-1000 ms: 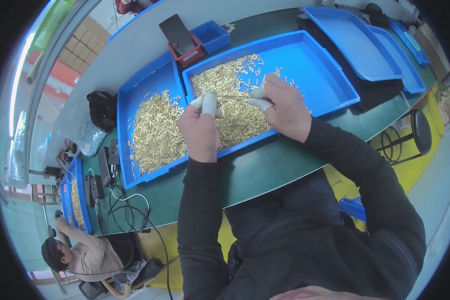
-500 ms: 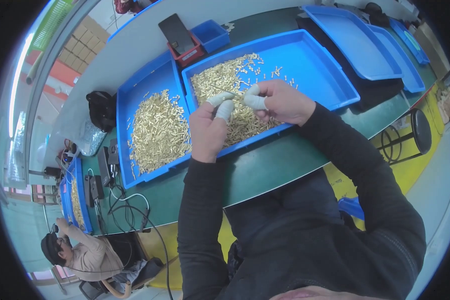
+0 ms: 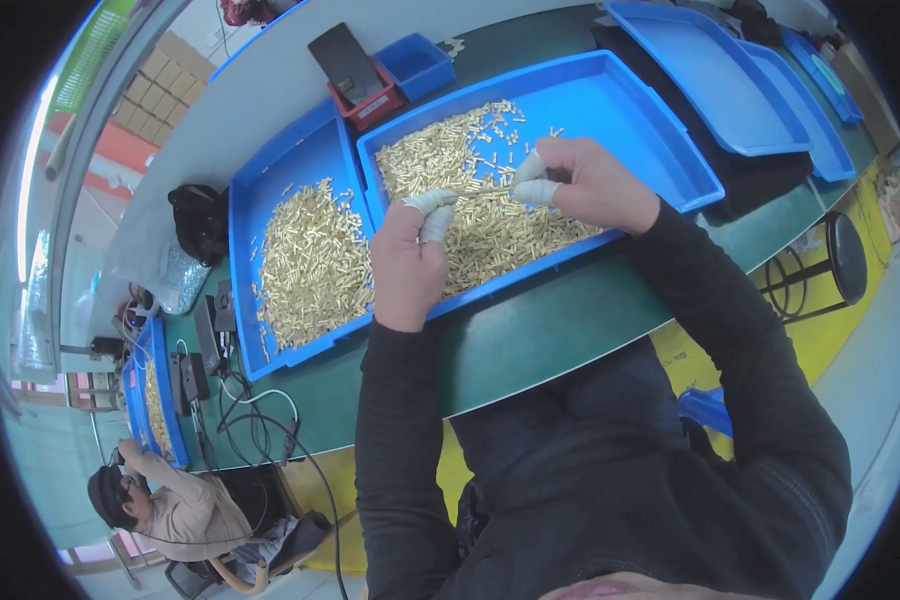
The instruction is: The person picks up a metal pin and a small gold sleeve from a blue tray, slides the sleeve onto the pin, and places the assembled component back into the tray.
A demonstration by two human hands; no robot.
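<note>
Small brass-coloured pieces (image 3: 510, 235) are heaped in the left and front part of a blue tray (image 3: 660, 135). Over this heap my left hand (image 3: 412, 255) pinches its wrapped thumb and forefinger together; a small piece seems to show at the tips. My right hand (image 3: 590, 185), its fingertips also in pale wraps, is closed in a pinch to the right, a short way apart from the left; what it holds is too small to name. Another blue tray (image 3: 253, 190) on the left bears a second heap of brass-coloured pieces (image 3: 315, 265).
Behind the trays are a red bin (image 3: 375, 108) holding a dark object and a small blue bin (image 3: 417, 68). Further blue trays (image 3: 715, 80) lie at the back right. Cables (image 3: 260, 400) and adapters sit at the left. A seated person (image 3: 180, 505) works at the lower left.
My hands have moved apart: the right one went right and slightly up, the left one slightly left. The view has shifted a little.
</note>
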